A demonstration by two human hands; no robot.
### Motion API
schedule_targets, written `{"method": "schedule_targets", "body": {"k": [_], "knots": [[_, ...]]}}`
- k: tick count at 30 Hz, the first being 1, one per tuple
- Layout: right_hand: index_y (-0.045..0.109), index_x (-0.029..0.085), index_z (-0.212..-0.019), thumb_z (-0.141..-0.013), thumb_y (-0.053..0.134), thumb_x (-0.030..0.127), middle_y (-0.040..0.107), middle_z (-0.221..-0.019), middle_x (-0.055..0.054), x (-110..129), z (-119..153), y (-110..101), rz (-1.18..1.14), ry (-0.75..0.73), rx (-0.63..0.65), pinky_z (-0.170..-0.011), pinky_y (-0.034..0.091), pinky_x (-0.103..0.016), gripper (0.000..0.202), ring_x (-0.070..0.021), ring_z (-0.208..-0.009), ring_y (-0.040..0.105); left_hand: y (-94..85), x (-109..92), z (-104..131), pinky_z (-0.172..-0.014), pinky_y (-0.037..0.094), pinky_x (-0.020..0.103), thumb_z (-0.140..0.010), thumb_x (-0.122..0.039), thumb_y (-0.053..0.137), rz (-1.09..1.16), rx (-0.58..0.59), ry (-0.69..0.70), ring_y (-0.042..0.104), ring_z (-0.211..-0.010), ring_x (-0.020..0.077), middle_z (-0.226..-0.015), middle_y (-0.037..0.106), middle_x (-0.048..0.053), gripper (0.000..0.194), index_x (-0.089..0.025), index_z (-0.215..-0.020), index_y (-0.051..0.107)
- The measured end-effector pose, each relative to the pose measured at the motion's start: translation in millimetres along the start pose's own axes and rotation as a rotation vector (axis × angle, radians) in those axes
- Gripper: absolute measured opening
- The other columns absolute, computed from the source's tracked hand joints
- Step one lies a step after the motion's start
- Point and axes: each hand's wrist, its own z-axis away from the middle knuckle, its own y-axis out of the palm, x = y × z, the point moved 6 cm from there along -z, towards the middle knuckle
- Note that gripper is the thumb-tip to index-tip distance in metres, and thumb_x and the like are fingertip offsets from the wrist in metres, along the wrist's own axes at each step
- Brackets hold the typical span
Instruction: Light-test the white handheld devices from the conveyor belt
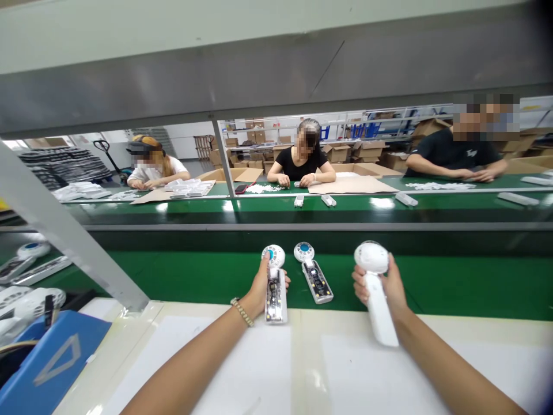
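My left hand (260, 282) is closed around an open-handled handheld fan (276, 297), with its thumb on the round head near the blue hub. Dark circuitry shows through the handle, which points toward me. In my right hand (391, 285) is another white handheld fan (380, 311), gripped below its head. Its plain white side faces up, and the handle slants down toward the near table. Between the two hands a third handheld fan (317, 280) lies on the green belt (207, 276), blue hub up and circuitry exposed.
A cream worktop with white sheets (242, 369) lies nearest me. A blue bin (56, 357) and more white fan parts (30, 305) are at the left, beside a slanted metal post (78, 230). A shelf (268, 69) crosses overhead. Several people sit across the belt with small white parts.
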Motion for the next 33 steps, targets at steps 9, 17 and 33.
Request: {"method": "schedule_targets", "body": {"k": [9, 17, 33], "knots": [[0.056, 0.018, -0.080, -0.061, 0.060, 0.060, 0.063, -0.071, -0.009, 53.5, -3.9, -130.2, 0.684, -0.312, -0.736, -0.064, 0.049, -0.041, 0.047, -0.0279, -0.066, 0.062, -63.9, -56.1, -13.0, -0.087, 0.036, 0.041, -0.060, -0.030, 0.070, -0.487, -0.520, 0.529, 0.044, -0.107, 0.0331, -0.095, 0.055, 0.012, 0.029, -0.013, -0.078, 0.054], [0.032, 0.007, -0.127, -0.066, 0.061, 0.041, 0.039, -0.129, -0.022, 60.5, 7.7, -97.6, 1.087, -0.616, -0.879, -0.100, 0.026, -0.047, 0.075, -0.0349, -0.121, 0.032, -5.6, -53.5, 24.6, -0.095, 0.027, 0.040, -0.075, -0.023, 0.057, -0.995, -0.364, 0.938, 0.041, -0.109, 0.0279, -0.111, 0.049, 0.010, 0.021, -0.020, -0.095, 0.052], [0.035, -0.003, -0.124, -0.072, 0.048, 0.025, 0.059, -0.102, -0.024, -30.5, -11.7, 35.6, 1.882, -0.563, -0.523, -0.097, 0.021, -0.054, 0.060, -0.0369, -0.106, 0.047, -7.0, -26.6, 4.9, -0.079, 0.036, 0.036, -0.072, -0.046, 0.055, -1.181, -0.235, 0.555, 0.052, -0.090, 0.0289, -0.091, 0.057, 0.011, 0.036, -0.014, -0.088, 0.056]]}}
